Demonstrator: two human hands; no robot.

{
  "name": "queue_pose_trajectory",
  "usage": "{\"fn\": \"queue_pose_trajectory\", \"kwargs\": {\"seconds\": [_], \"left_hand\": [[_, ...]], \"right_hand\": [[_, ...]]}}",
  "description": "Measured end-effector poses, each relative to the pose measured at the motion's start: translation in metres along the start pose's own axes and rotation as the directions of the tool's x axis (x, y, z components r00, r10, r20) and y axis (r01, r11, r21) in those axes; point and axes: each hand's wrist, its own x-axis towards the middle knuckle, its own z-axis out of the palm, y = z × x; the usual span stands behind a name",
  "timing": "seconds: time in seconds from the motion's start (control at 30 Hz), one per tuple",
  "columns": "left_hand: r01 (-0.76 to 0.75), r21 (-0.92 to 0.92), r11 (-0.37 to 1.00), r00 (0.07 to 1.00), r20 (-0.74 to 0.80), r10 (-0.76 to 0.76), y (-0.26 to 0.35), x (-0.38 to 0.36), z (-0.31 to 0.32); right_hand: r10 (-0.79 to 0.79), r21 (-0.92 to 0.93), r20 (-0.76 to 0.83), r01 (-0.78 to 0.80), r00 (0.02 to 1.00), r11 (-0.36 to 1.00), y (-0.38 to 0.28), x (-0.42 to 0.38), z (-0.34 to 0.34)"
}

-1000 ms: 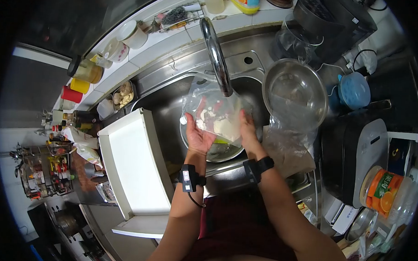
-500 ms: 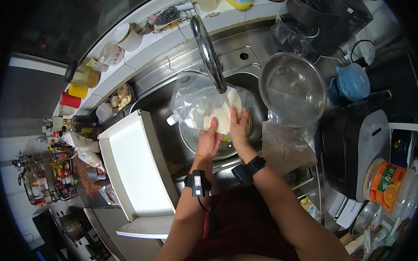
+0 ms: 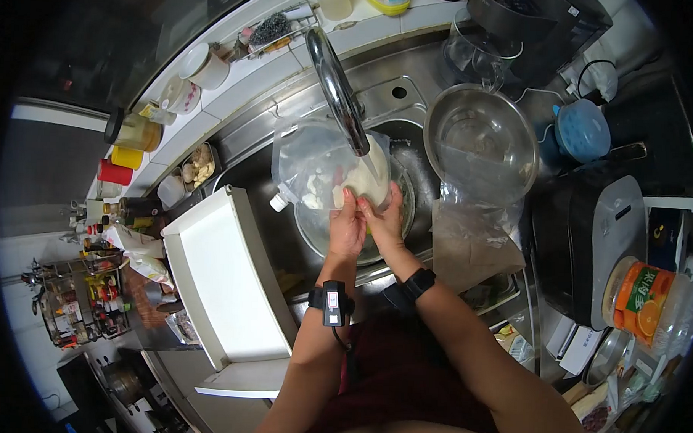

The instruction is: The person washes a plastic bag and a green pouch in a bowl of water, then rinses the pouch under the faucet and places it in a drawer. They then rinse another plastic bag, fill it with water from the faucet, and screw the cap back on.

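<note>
1. Spouted plastic pouch [image 3: 303,154] is beneath your faucet [image 3: 332,78], over a bowl [image 3: 309,236] in the sink [image 3: 256,217], its white cap [image 3: 278,203] on.
2. Part of the whitish contents [image 3: 368,181] forms one mass; loose bits remain scattered inside, apart from it.
3. Your left hand [image 3: 347,233] and right hand [image 3: 386,227] hold the pouch's near edge, fingers narrow around it, the mass just beyond your fingertips.

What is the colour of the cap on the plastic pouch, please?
The cap on the pouch is white; the head view shows it.
</note>
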Motion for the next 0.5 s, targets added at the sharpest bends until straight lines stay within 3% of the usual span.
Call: {"fn": "queue_pose_trajectory", "kwargs": {"seconds": [0.03,0.07,0.17,0.2,0.33,0.43,0.5], "left_hand": [[0.019,-0.018,1.0,1.0,-0.01,-0.019,-0.002,0.002,-0.005],[0.013,-0.014,1.0,0.999,-0.032,-0.014,-0.004,0.003,-0.011],[-0.012,0.005,1.0,0.998,-0.056,0.012,0.002,0.002,-0.017],[-0.032,0.009,0.999,0.999,-0.039,0.033,0.007,0.001,-0.018],[0.011,0.063,0.998,0.999,-0.035,-0.009,0.016,-0.003,-0.02],[0.104,0.171,0.98,0.995,-0.008,-0.104,0.018,-0.007,-0.022],[0.156,0.228,0.961,0.987,0.01,-0.162,0.021,-0.013,-0.027]], "right_hand": [[-0.072,-0.013,0.021,0.072,0.997,0.997,0.006,-0.001,0.002],[-0.032,0.148,0.05,0.024,0.998,0.989,0.011,0.001,0.002],[0.155,0.253,0.383,-0.264,0.911,0.931,-0.009,0.007,-0.022],[0.13,0.284,0.485,-0.296,0.865,0.912,-0.009,0.012,-0.03],[0.19,0.349,0.478,-0.384,0.857,0.855,-0.01,0.02,-0.037],[0.205,0.647,0.387,-0.423,0.899,0.635,-0.015,0.035,-0.032],[0.228,0.723,0.3,-0.376,0.926,0.579,0.0,0.053,-0.031]]}}
